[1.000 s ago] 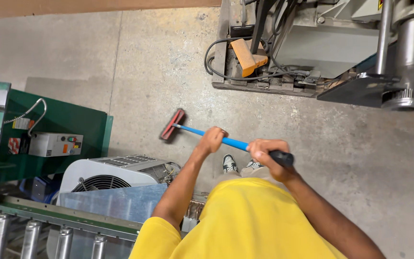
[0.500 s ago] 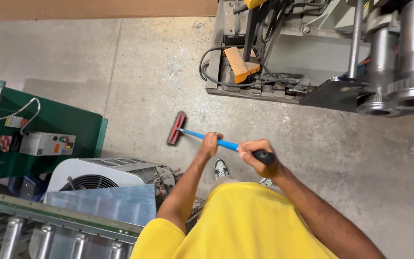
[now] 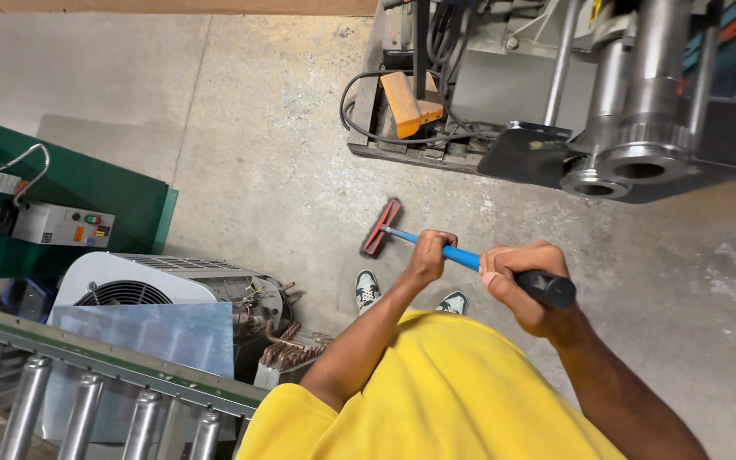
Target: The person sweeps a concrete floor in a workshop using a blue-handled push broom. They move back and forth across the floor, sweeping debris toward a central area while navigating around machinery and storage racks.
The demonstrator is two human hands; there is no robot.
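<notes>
I hold a push broom with a blue handle [image 3: 463, 255] and a black end grip. My left hand [image 3: 428, 255] is closed around the blue shaft lower down. My right hand [image 3: 519, 283] grips the handle near the black end. The red-and-black broom head [image 3: 381, 227] rests on the grey concrete floor [image 3: 257, 153], just ahead of my two shoes [image 3: 368, 290]. My yellow shirt fills the bottom of the view.
A large metal machine with steel cylinders [image 3: 641, 128], cables and an orange box [image 3: 411, 102] stands ahead on the right. At left are a green cabinet [image 3: 87, 213], a white fan unit [image 3: 155, 285] and a roller conveyor [image 3: 87, 383].
The broom head has shifted right and nearer to the machine base. My hands moved with the handle, and the view has turned toward the machine.
</notes>
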